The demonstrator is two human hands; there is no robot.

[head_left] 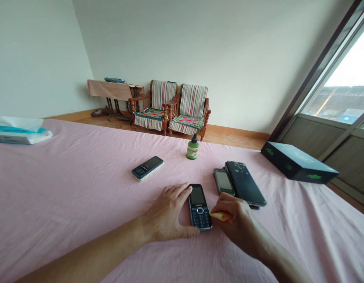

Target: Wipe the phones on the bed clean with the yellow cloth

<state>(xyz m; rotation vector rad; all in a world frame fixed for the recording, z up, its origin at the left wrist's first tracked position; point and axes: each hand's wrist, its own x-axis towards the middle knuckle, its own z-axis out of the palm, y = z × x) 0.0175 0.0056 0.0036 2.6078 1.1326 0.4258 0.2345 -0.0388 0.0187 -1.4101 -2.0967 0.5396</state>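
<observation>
A dark keypad mobile phone (200, 212) lies face up on the pink cloth, its screen dark. My left hand (170, 214) steadies it from the left, fingertips at its top corner and thumb at its bottom edge. In my right hand (236, 216) a small folded yellow cloth (219, 215) is pinched, its tip against the phone's right side. Just beyond my right hand is a smaller touchscreen phone (223, 181). It rests against a large dark phone-like slab (245, 182) with pale marks at one end; what lies under the slab is mostly hidden.
Another keypad phone (148, 168) lies farther left. Behind stands a green bottle (192, 148) with a black nozzle. A black box (300, 162) sits at the right and a tissue pack (22, 131) at the far left. Two wooden chairs (189, 100) stand beyond the pink-covered surface (90, 188).
</observation>
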